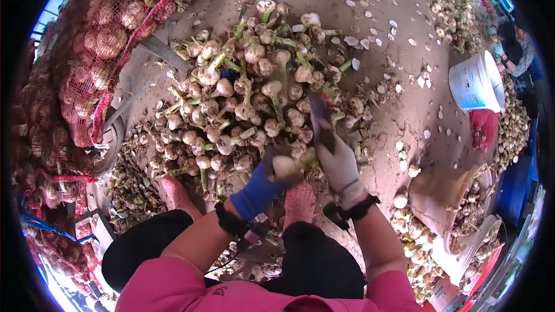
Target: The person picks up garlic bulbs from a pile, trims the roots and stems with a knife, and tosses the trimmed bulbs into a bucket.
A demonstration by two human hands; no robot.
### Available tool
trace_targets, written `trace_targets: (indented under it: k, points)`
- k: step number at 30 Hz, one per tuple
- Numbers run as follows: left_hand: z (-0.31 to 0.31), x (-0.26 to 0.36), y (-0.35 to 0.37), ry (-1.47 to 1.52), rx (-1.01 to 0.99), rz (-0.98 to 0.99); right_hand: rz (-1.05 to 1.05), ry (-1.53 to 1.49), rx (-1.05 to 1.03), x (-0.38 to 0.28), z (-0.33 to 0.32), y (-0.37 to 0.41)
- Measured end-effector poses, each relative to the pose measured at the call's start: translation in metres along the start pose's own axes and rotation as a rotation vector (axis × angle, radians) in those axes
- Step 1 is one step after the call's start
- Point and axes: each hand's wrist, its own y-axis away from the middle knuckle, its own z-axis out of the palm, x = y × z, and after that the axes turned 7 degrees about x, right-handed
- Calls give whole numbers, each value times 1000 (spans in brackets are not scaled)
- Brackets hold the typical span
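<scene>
Blue-gloved, the left hand [253, 192] has its grip curled around a garlic bulb [284, 166] at the near edge of the garlic heap [245, 111]. Across from it, the pale-gloved right hand [340, 167] wraps its grip tightly around a dark tool [319, 114], blurred but perhaps a knife. Trimming the bulb seems under way; the next cut calls for a steady left hold and clear fingers.

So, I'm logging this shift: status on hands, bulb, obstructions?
Left hand gripping bulb. Right hand holding dark tool. Pile beyond; nothing visibly blocking.
</scene>
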Motion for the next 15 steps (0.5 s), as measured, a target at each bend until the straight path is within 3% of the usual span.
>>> trace_targets:
  k: [2,3,5,7,9,10,11,12,15]
  points:
    - [17,25,-11,199,179,-106,-398,235,219,-47,3,2]
    - [19,32,-11,288,167,-90,-603,356,326,-65,-1,4]
    - [12,44,-11,463,156,-50,-366,481,115,-54,-8,13]
    - [1,33,-14,361,150,66,-27,728,-176,17,-20,6]
    - [-3,15,-16,197,237,174,-74,654,22,48,-41,13]
    - [6,6,-7,-33,23,231,-92,609,109,64,-48,13]
    - [23,-3,8,-269,-199,265,-21,221,319,81,-48,1]
    - [32,-8,17,-496,-441,296,234,-79,319,24,-59,7]
    - [6,-31,6,-832,-147,455,57,-18,320,-3,-83,-10]
